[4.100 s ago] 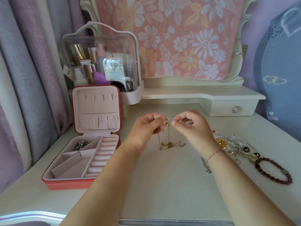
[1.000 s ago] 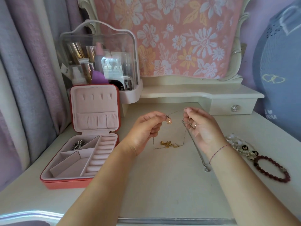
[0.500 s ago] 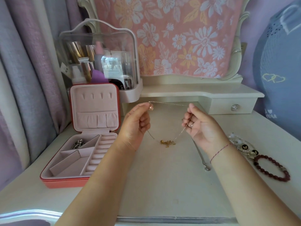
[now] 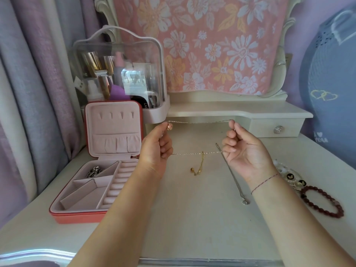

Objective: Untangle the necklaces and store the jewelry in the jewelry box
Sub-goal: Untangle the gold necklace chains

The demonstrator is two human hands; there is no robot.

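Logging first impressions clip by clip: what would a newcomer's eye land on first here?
At centre, the left hand and right hand pinch a thin chain stretched between them above the table, with a gold charm hanging from its lower strand. At the left stands the open coral jewelry box, pink inside; at the far right lies a dark red bead bracelet.
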